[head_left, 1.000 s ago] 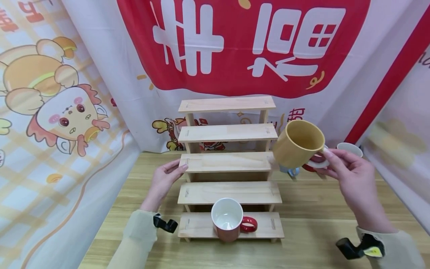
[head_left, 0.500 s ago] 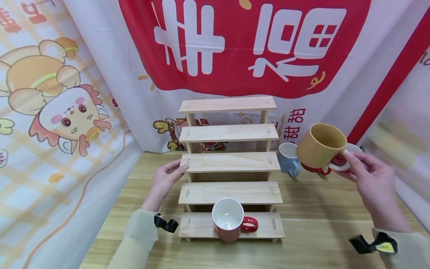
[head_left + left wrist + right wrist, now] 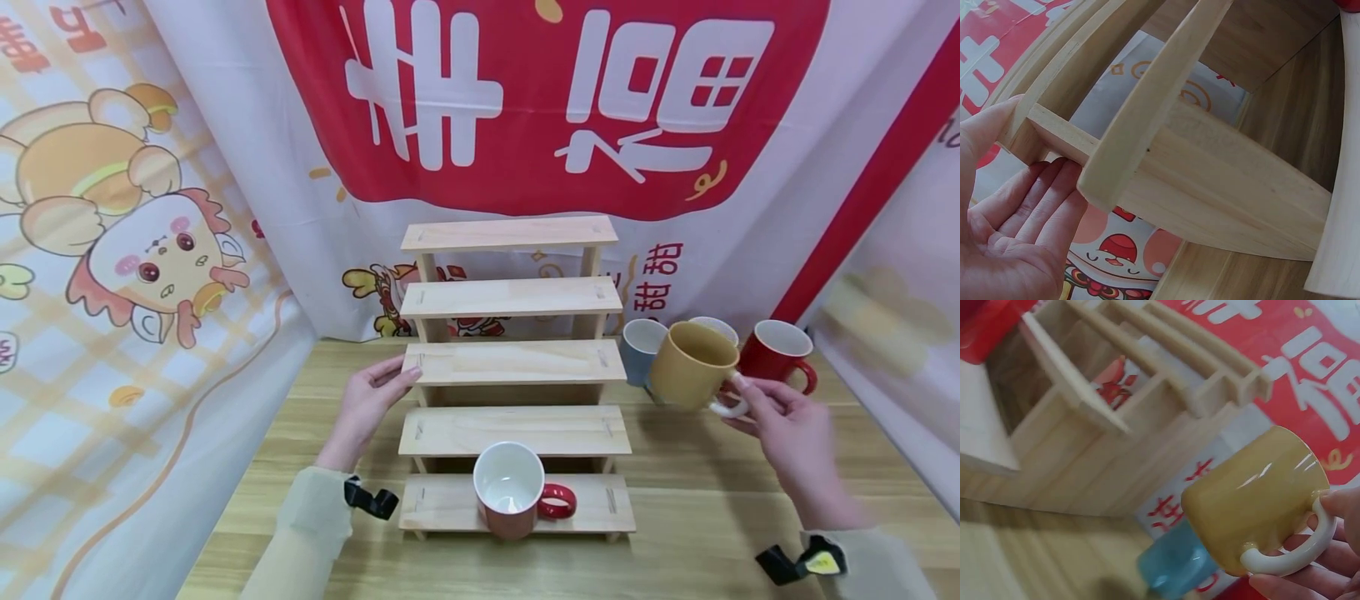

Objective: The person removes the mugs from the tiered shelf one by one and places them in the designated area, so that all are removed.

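A yellow mug (image 3: 692, 367) with a white handle (image 3: 1294, 553) hangs in my right hand (image 3: 793, 437), whose thumb and fingers pinch the handle. In the right wrist view the mug tilts, and a blue mug (image 3: 1175, 562) shows behind it. My left hand (image 3: 367, 412) holds the left end of a stepped wooden shelf (image 3: 510, 362) at its middle tier. Its fingers (image 3: 1054, 200) reach under the board, with the thumb at the board's edge. On the lowest tier stands a red mug (image 3: 510, 500), white inside, handle to the right.
Right of the shelf, on the wooden table (image 3: 697, 533), stand a blue mug (image 3: 637, 350), a mug with a white inside (image 3: 716, 327) partly hidden by the yellow one, and another red mug (image 3: 772, 354). Printed cloth (image 3: 247, 167) encloses the back and sides.
The yellow mug first moved right, away from the shelf, then lower and back left, in front of the standing mugs. The right red mug has come into fuller view. My left hand stays put.
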The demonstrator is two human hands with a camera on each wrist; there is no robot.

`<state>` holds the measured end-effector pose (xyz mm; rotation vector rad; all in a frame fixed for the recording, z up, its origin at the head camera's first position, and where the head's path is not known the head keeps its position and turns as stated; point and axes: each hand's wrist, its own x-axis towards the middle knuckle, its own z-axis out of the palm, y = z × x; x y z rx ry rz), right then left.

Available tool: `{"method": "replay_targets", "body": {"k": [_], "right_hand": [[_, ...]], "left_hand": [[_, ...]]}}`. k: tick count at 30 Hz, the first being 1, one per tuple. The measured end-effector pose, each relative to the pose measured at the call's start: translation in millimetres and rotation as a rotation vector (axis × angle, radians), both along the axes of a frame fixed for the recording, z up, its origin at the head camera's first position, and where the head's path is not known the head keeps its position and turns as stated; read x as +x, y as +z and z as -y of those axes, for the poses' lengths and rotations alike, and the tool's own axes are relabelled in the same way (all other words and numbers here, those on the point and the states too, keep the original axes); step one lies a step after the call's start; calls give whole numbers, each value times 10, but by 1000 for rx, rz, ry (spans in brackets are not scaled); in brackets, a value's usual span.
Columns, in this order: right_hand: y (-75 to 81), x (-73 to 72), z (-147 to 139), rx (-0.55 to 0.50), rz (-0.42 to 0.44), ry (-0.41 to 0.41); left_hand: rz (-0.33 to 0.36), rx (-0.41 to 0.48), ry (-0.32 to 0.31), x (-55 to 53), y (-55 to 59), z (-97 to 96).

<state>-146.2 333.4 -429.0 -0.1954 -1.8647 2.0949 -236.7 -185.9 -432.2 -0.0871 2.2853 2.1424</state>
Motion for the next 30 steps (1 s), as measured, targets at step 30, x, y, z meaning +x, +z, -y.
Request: {"method": "replay_targets", "body": {"k": [30], "right_hand": [[-587, 84, 308, 283, 356, -70]], "left_hand": [[-5, -3, -3, 22, 16, -1]]}}
